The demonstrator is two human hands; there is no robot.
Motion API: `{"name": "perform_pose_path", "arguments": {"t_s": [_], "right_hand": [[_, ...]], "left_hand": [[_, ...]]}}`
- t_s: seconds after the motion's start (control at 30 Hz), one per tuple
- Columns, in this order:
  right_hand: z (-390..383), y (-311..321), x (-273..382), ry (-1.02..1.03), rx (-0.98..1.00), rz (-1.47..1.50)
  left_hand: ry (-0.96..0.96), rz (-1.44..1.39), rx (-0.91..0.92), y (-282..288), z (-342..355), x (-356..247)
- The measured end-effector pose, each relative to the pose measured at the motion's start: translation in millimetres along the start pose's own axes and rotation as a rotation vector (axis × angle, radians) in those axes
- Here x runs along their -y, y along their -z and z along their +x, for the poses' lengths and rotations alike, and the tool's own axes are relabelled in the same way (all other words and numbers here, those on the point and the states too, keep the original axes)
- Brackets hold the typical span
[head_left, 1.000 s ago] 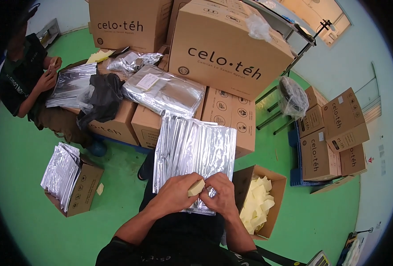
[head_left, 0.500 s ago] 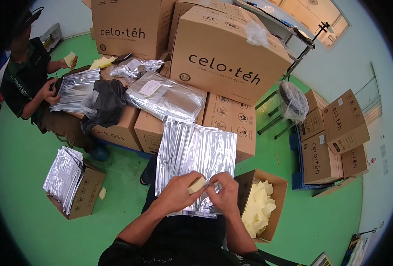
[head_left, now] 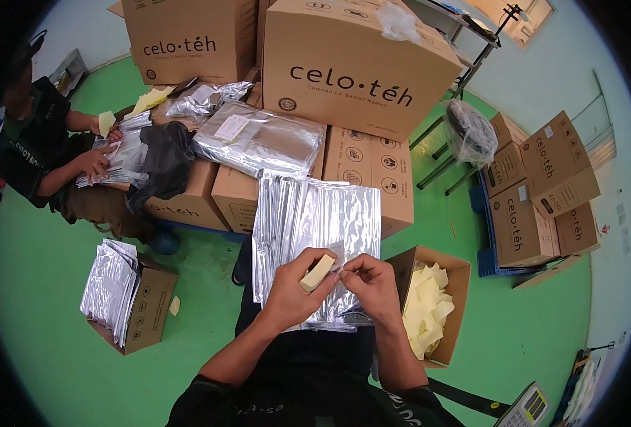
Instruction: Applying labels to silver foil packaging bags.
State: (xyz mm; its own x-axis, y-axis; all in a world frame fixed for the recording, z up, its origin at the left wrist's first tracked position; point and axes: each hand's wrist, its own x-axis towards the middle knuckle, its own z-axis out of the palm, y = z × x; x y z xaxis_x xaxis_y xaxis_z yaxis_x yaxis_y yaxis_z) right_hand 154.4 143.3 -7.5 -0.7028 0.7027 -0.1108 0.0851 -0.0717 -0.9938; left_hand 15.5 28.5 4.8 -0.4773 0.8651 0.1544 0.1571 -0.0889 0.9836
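My left hand [head_left: 287, 293] is closed round a thick cream-yellow stack of label sheets [head_left: 318, 273]. My right hand [head_left: 374, 286] meets it with thumb and forefinger pinched at the edge of a thin, see-through label [head_left: 339, 250] between the two hands. How far that label is off its backing is too small to tell. Under both hands, a wide pile of silver foil pouches [head_left: 287, 220] lies across my lap, its pouches overlapping like a fan.
Right of my lap stands an open carton [head_left: 460, 302] of crumpled yellow paper; another carton [head_left: 148, 313] holding foil pouches is on the left. Ahead, cartons [head_left: 361, 78] carry a wrapped silver pack [head_left: 258, 139] and a black bag [head_left: 166, 162]. A co-worker [head_left: 38, 153] handles pouches at far left.
My view has shifted slightly. My hands stay together at the label stack, and the see-through label now shows above my fingertips. The co-worker's hand has come down onto the pouches.
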Motion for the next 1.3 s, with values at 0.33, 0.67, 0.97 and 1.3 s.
{"name": "perform_pose_path", "arguments": {"t_s": [0.33,0.67,0.97,1.3], "right_hand": [[1,12,-7,0.073,-0.071,-0.071],[-50,213,-73,-0.27,-1.076,-1.109],[-36,52,-3,-0.091,-0.262,-0.168],[19,15,-7,-0.089,-0.093,-0.045]], "left_hand": [[0.127,-0.385,0.011,2,5,20],[0.267,-0.665,-0.269,36,4,25],[0.08,-0.058,-0.016,-7,-3,9],[0.052,-0.079,0.058,5,-8,13]]}}
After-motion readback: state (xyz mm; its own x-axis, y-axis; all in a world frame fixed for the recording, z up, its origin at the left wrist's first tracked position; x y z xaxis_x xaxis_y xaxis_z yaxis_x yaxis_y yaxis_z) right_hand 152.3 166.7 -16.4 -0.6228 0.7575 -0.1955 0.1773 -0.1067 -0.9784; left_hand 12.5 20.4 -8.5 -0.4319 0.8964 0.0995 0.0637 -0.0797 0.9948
